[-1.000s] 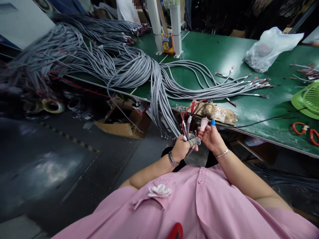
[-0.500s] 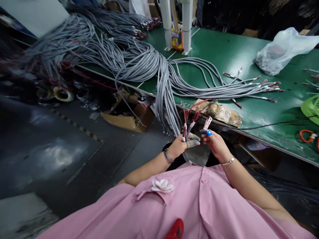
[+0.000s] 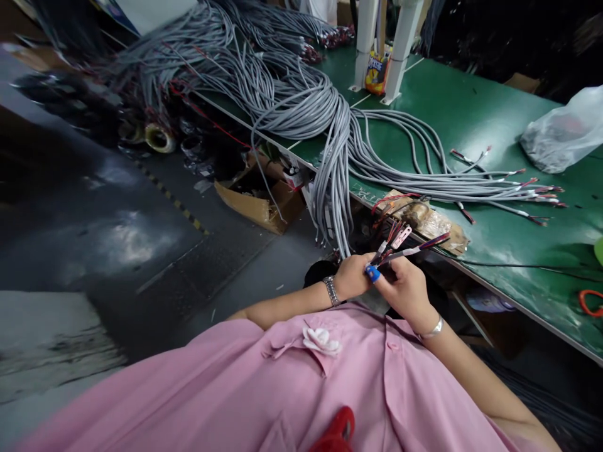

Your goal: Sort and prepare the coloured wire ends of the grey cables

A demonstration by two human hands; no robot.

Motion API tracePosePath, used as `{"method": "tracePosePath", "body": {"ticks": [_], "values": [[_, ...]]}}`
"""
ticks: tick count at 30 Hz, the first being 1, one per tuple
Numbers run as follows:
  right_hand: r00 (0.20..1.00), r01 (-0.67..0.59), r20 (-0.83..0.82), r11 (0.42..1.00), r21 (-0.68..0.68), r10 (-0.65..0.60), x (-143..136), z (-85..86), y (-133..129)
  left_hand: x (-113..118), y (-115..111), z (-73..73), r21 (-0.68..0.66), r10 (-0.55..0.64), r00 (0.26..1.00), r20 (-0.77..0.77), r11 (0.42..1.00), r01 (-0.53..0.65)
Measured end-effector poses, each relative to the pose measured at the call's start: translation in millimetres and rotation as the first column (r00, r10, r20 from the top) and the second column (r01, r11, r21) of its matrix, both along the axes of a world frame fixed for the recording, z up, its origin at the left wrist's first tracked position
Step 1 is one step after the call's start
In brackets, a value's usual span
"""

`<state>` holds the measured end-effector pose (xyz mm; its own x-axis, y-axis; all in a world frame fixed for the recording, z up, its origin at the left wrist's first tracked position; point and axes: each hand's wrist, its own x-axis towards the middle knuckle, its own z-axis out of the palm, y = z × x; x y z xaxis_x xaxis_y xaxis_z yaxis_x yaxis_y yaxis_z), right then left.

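Note:
My left hand (image 3: 353, 276) is closed round the ends of grey cables (image 3: 340, 213) that hang down over the table edge. Red, black and white wires (image 3: 389, 237) fan out above its fingers. My right hand (image 3: 409, 294), with a blue cover on the thumb, meets the left one and is closed on a grey cable end (image 3: 409, 252) that points to the right, with dark and red wires at its tip. A small pink-and-white tool (image 3: 401, 237) shows just above the right hand; whether its fingers hold it is hidden.
The green table (image 3: 490, 125) carries a large pile of grey cables (image 3: 301, 113), a taped block (image 3: 431, 223) at its edge, white posts (image 3: 398, 56) and a plastic bag (image 3: 563, 132). A cardboard box (image 3: 259, 201) lies below.
My right hand has moved left to the left hand and taken hold of a cable end, which now tilts to the right. The view has shifted, so the table stands further right.

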<state>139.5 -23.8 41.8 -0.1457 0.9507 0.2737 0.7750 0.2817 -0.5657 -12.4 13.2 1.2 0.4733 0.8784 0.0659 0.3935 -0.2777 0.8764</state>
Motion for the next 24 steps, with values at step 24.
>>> {"method": "tracePosePath", "body": {"ticks": [24], "values": [[0.902, -0.197, -0.408, 0.975, -0.106, 0.138, 30, -10.7, -12, -35, -7, 15.3, -0.353, 0.27, 0.72, 0.639, 0.935, -0.037]]}}
